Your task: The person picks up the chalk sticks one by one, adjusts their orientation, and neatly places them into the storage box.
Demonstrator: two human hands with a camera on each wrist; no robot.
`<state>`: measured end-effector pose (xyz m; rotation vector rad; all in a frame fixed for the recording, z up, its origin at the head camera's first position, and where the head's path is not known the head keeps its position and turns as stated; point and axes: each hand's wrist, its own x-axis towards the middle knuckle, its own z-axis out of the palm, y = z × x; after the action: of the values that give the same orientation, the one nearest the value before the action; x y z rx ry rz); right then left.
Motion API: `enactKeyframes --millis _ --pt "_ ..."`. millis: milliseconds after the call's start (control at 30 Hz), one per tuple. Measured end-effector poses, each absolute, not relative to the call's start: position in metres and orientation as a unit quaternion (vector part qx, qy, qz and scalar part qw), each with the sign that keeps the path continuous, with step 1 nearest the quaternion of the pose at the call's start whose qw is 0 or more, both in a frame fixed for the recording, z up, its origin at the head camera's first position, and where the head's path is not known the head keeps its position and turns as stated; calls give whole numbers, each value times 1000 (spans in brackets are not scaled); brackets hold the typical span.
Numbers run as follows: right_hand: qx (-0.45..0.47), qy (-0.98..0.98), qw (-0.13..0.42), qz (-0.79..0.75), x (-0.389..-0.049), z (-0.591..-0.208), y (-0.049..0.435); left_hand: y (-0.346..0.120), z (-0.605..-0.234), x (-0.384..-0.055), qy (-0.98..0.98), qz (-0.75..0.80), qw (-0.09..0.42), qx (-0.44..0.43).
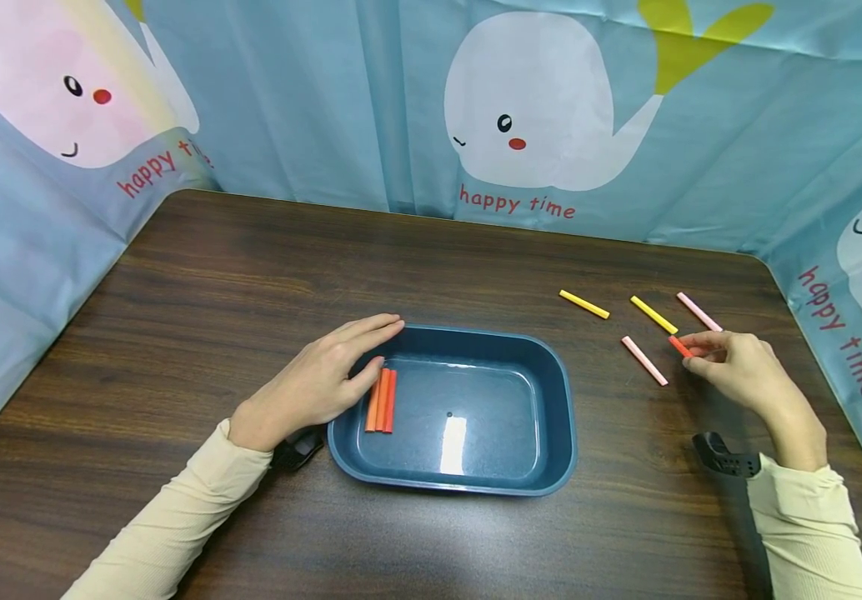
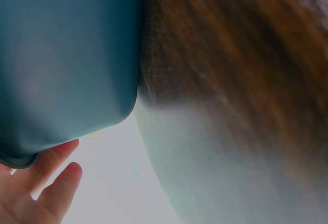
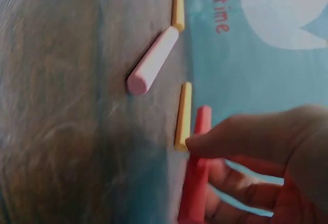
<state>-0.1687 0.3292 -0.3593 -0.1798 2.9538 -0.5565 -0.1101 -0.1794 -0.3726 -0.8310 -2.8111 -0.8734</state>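
Note:
A dark blue plastic basin (image 1: 449, 483) sits on the table with three chalk sticks (image 1: 381, 402), orange to red, lying side by side at its left end. My left hand (image 1: 322, 379) holds the basin at its far left corner, thumb over the inside and fingers along the outer rim. Over at the right, my right hand (image 1: 739, 367) pinches a red chalk stick (image 3: 195, 188) between thumb and fingers. Close by it lie two pink chalk sticks (image 1: 644, 361) and two yellow chalk sticks (image 1: 654, 315).
The dark wood table (image 1: 251, 267) is bordered at the back and sides by a light blue curtain (image 1: 288, 108) printed with whales. Black wrist mounts (image 1: 724, 457) project from under both forearms, the left one close to the basin's side.

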Motion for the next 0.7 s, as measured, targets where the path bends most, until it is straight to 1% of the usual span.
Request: enactKeyframes --millis 200,300,700 --pt "-70 970 26 -231 -166 -354 322 -179 -372 -111 -921 -282 35 -268" --pt "-66 966 20 -248 -166 -352 319 -180 -372 -111 -921 -282 33 -267" --pt "-69 953 50 -290 -162 -347 309 -180 -372 -110 -921 -281 33 -267"
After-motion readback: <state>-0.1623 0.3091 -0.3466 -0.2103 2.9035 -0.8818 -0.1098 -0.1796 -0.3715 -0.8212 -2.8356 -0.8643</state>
